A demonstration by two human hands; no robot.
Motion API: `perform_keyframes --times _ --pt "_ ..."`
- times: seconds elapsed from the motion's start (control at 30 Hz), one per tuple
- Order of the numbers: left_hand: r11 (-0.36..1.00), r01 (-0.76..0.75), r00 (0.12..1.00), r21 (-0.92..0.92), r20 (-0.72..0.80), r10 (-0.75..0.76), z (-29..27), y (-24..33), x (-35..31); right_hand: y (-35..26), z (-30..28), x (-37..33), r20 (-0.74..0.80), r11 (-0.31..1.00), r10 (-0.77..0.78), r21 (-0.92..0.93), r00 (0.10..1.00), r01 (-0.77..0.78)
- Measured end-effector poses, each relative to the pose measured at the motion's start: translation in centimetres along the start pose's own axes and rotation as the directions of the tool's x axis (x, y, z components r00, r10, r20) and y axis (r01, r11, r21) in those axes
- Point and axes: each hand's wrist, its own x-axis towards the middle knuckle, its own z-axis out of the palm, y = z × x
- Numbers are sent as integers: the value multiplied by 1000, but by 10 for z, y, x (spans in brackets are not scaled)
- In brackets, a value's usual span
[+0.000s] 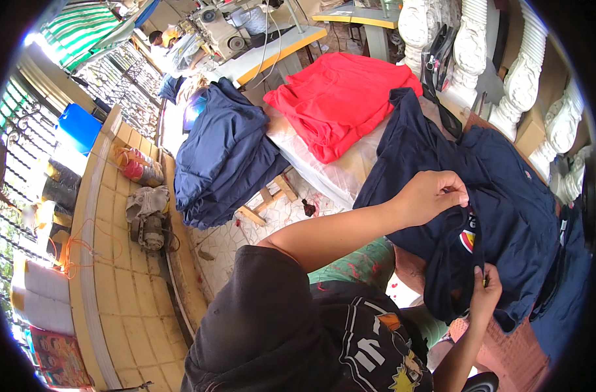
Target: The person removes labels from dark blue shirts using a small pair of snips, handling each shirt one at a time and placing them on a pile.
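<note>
A navy blue garment (517, 238) with a small coloured print near its edge lies bunched in front of me on the right. My left hand (435, 196) has thumb and fingers pinched together at the upper end of a narrow dark strip of the cloth. Lower down, my right hand (485, 289) grips the same strip between thumb and fingers, so it runs between both hands. Folds of the garment drape toward my lap. Just beyond my left hand, a red cloth pile (344, 98) rests on a plastic-covered surface (337, 183).
Left of the red pile is a stack of navy garments (226, 153). A sewing machine (226, 36) sits on a table behind. White carved balusters (471, 49) stand at the back right. Along the left ledge are a motor (149, 228), thread cones (138, 164) and a blue container (79, 127).
</note>
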Motion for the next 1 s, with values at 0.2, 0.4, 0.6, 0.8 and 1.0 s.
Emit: perform_keyframes --times 0.2,0.4,0.6,0.8,1.0 --pt "989 -101 995 105 27 99 20 13 -5 -7 -92 -1 -451 932 -277 -341 848 123" --pt "908 -325 850 264 502 159 64 -18 -45 -21 -152 -20 -319 827 -171 -561 932 -40" --pt "817 -357 486 453 837 -251 53 -33 -61 -94 -131 -78 649 805 -593 492 477 330" --pt "772 -382 769 508 638 -39 39 -10 -30 -140 -152 -64 609 542 -745 791 -273 284" --pt "594 -479 875 646 401 270 57 -18 10 -121 -140 -34 749 901 -430 314 504 301"
